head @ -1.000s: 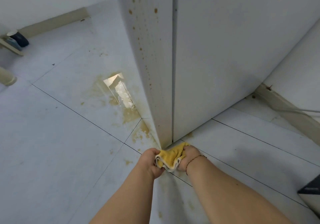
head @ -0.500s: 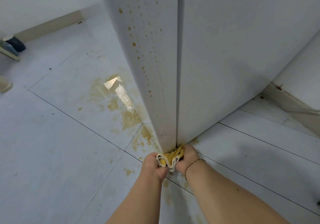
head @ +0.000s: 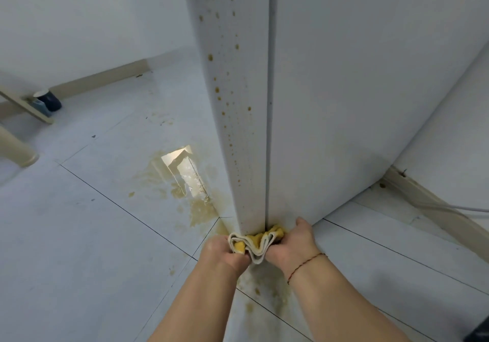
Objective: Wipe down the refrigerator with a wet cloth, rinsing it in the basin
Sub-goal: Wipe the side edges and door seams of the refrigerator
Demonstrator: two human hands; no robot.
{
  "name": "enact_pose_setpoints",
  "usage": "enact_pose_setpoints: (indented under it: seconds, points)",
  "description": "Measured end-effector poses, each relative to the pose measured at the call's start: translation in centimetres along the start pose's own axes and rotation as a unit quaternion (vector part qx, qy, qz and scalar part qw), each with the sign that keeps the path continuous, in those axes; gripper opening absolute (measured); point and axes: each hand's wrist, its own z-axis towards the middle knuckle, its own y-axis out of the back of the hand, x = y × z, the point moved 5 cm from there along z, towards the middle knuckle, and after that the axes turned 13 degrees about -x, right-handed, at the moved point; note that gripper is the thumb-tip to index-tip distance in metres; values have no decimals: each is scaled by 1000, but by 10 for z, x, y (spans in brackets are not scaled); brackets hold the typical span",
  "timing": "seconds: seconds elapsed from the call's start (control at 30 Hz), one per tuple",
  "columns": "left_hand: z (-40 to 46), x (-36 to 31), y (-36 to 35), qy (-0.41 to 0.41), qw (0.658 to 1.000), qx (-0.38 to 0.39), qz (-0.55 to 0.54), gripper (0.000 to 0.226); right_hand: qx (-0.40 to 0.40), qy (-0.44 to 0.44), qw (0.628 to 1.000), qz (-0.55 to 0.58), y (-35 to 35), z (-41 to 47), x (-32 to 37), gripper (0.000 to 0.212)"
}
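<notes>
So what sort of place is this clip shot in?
Probably a home kitchen or utility corner: a tall white refrigerator spotted with brown drips stands on a pale tiled floor beside a baseboard. Both hands hold a yellow cloth.

A refrigerator stands upright on the floor, its near bottom corner at centre. At that corner a cloth is bunched against the base, held between the left hand on its left and the right hand on its right. A puddle lies on the floor left of the refrigerator. A wall stands behind, far left. A cable runs along the floor on the right.
</notes>
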Motion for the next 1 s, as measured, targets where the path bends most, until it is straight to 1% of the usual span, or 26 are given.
enact_pose_setpoints:
  seconds: [0.07, 0.2, 0.3, 0.4, 0.53, 0.6, 0.67, 0.73, 0.8, 0.87, 1.0]
  points:
    - [-35, -3, -5, -2, 1000, 14, -3, 47, 23, -1, 1000, 8, -7, -30, 3, 62]
    - [-115, -9, -16, -27, 998, 45, -22, 35, 60, 2, 998, 11, -20, -91, 7, 70]
    - [-163, -17, -21, -49, 996, 70, -33, 31, 105, 11, 994, 19, -30, -139, 9, 69]
    - [-198, -25, -23, -61, 992, 100, -44, 39, 147, 20, 988, 32, -38, -185, 7, 65]
    - [-249, -37, -29, -108, 983, 138, -57, 50, 197, 54, 978, 34, -49, -242, 6, 65]
    - [-276, -38, -33, -130, 977, 160, -50, 45, 226, 71, 971, 37, -55, -267, 5, 69]
    - [-298, -39, -37, -148, 972, 177, -40, 46, 252, 87, 963, 37, -61, -288, 5, 68]
    - [-315, -39, -41, -155, 968, 195, -28, 45, 267, 95, 958, 36, -65, -305, 5, 64]
    - [-336, -37, -45, -160, 963, 216, -17, 38, 278, 94, 956, 23, -69, -324, 5, 61]
    - [-348, -39, -49, -165, 960, 224, -8, 36, 285, 96, 953, 17, -73, -337, 7, 60]
    - [-369, -50, -55, -181, 951, 251, 9, 54, 321, 107, 941, 12, -82, -367, 9, 58]
